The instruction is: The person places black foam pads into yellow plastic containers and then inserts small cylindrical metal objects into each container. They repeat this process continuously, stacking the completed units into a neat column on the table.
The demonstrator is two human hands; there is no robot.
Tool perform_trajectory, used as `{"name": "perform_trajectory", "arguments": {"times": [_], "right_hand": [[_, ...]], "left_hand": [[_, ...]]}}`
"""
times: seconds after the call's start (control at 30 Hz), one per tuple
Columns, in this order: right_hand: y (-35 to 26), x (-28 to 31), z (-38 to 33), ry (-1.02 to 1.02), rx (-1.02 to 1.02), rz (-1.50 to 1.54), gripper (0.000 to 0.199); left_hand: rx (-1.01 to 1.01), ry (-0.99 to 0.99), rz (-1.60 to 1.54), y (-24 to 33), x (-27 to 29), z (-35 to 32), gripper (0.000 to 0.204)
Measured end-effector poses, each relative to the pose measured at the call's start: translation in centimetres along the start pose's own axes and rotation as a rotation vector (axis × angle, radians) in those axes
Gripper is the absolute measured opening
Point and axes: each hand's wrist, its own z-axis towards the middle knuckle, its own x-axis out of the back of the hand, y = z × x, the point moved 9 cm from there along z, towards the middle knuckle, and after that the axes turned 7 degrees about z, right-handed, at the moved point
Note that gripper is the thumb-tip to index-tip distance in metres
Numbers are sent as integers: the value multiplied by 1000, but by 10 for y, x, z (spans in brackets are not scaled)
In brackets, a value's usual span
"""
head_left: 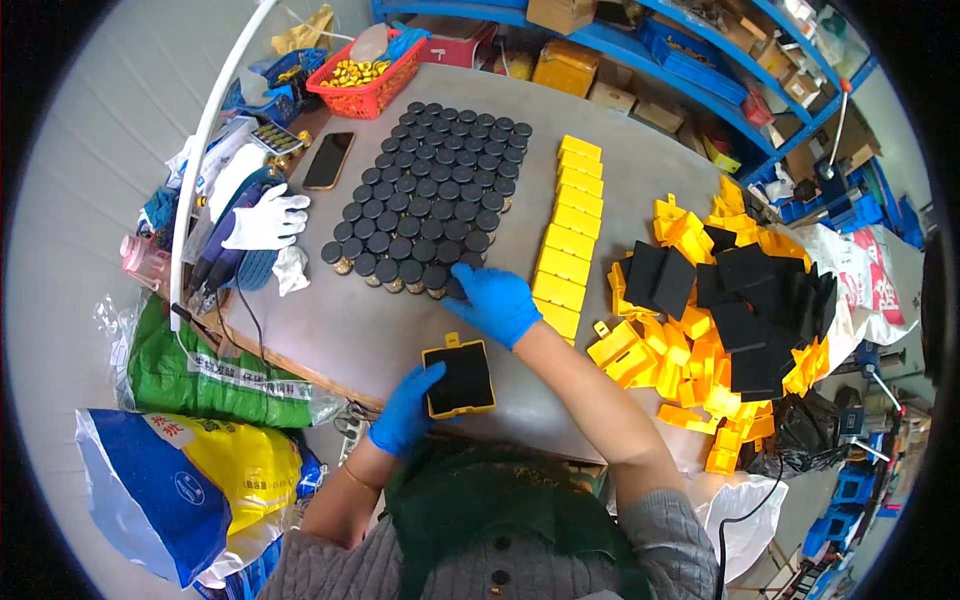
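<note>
My left hand, in a blue glove, grips a shallow yellow plastic box lined with black foam, its tab facing away from me. At the near right corner of a block of small black-capped jars, my right hand, also gloved in blue, has its thumb and forefinger closed around one black-capped jar. The fingers partly hide that jar. Just right of this hand runs a row of closed yellow boxes.
A heap of yellow box parts and black foam sheets covers the table's right side. Left of the jars lie a phone and a white glove. A red basket with yellow pieces stands at the far left.
</note>
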Motion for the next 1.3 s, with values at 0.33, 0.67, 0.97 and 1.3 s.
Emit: {"name": "perform_trajectory", "arguments": {"times": [0.33,0.67,0.97,1.3], "right_hand": [[-9,69,-87,64,61,917,44],[25,84,-131,-160,-406,1593,76],[1,108,-138,-184,4,809,73],[4,130,-138,-332,86,874,60]], "left_hand": [[-513,-82,540,57,-59,4,54],[-207,-377,370,62,-123,9,54],[71,-442,185,38,-124,13,55],[398,-593,215,24,-152,5,57]]}}
